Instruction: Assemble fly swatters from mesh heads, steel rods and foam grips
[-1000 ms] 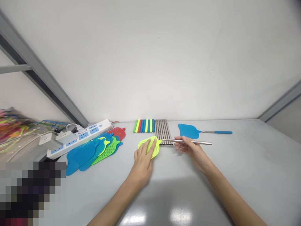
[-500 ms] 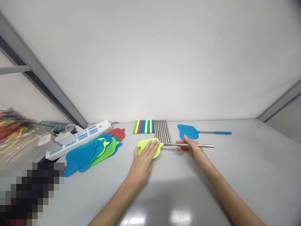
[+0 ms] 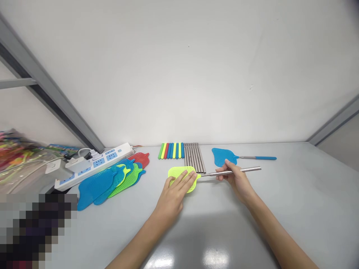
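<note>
At the far left lay a bag of bright items (image 3: pixel 17 158), and beside it a white power strip (image 3: pixel 105 158) with plugs in it. Against the strip's near side, loose paddles (image 3: pixel 97 186) overlapped in a pile, blue, green and yellow, with a red paddle (image 3: pixel 142 160) at its far end; none of them showed a rod.

Next, near the wall, stood a row of coloured handles (image 3: pixel 171 151), with no rods visible in them. The left hand (image 3: pixel 174 194) lay over a yellow paddle (image 3: pixel 179 170) just nearer the person, its fingers flat across the top; whether the thumb closed underneath could not be told. Touching the handles' right side was a row of bare rods (image 3: pixel 193 155).

The yellow paddle's neck pointed right and met the thin end of a rod (image 3: pixel 249 169), pinched between the thumb and fingers of the right hand (image 3: pixel 238 183). This join looked made or nearly so, though how firmly it was seated could not be seen. The rod's other end was bare, without a handle.

Beyond that hand lay a blue swatter (image 3: pixel 225 156), apparently complete: paddle, rod and handle in one line. The other parts seemed unassembled.
</note>
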A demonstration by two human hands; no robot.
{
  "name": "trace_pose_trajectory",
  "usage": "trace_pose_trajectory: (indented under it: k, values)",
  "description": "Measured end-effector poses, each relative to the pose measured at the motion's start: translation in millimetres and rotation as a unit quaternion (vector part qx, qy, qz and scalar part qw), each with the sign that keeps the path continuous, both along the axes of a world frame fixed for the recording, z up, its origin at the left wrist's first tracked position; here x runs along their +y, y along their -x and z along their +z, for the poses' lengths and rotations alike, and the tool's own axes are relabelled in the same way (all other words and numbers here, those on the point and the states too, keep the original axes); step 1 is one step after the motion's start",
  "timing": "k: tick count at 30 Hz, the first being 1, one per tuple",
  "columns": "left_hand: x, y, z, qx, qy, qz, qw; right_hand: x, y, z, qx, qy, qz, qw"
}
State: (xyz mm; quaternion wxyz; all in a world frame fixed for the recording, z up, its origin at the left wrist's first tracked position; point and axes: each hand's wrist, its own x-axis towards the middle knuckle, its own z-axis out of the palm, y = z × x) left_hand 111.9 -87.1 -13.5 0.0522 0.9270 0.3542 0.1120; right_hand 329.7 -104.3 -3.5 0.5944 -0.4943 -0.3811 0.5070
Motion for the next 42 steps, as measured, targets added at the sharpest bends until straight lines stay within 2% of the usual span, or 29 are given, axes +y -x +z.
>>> trace_pose_trajectory:
  k: [7,11,17,21,28,35,39,42]
  values:
    - [-1.8,-1.0,-0.1,-0.023,-0.007,-0.009,1.000,0.9,2.5,-2.0,0.042,-0.002,0.019,0.999]
    - [-3.3,-0.8,0.0,-0.035,-0.029,-0.002,0.999,0.3,3.8,-2.9,0.080,-0.007,0.070,0.994]
    - [-11.0,-2.0,-2.9,-0.080,-0.023,-0.010,0.996,-2.6,8.3,-4.2,0.123,0.026,0.133,0.983]
    - [-20.6,-4.1,-4.5,-0.104,-0.016,0.009,0.994,-4.3,10.9,-3.4,0.138,0.064,0.165,0.975]
    - [-28.5,-4.9,-2.6,-0.099,0.023,0.004,0.995,-4.7,13.0,-6.5,0.137,0.072,0.163,0.974]
    - [-13.0,1.7,-3.4,-0.088,-0.001,-0.029,0.996,-3.3,16.3,-9.1,0.146,0.045,0.143,0.978]
    - [-4.5,3.1,5.7,-0.104,0.006,-0.061,0.993,-1.9,12.9,-7.4,0.124,0.041,0.124,0.984]
    - [-6.3,-0.7,13.4,-0.147,0.039,-0.035,0.988,-0.8,7.6,-6.1,0.116,0.037,0.106,0.987]
